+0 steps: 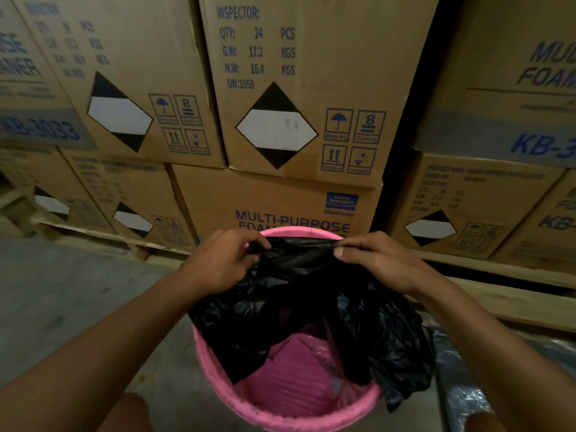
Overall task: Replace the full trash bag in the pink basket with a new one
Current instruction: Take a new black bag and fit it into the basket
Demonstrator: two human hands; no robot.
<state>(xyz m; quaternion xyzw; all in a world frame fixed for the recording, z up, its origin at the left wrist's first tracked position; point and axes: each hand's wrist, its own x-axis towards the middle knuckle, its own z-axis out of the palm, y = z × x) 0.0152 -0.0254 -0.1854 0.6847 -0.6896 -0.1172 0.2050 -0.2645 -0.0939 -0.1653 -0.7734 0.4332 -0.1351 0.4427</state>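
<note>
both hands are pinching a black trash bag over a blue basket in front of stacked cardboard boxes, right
Not quite: the basket is pink, not blue, as the head view shows. The rest holds: the left hand and right hand both pinch the black trash bag over it, in front of stacked cardboard boxes.

Your way into the pink basket (215, 378) is half blocked: the black bag (311, 307) drapes across its mouth, leaving open room only at the near pink bottom. Stacked cardboard boxes (280, 198) wall off the far side, close behind the rim. Bare floor (78, 291) lies free on your left.
</note>
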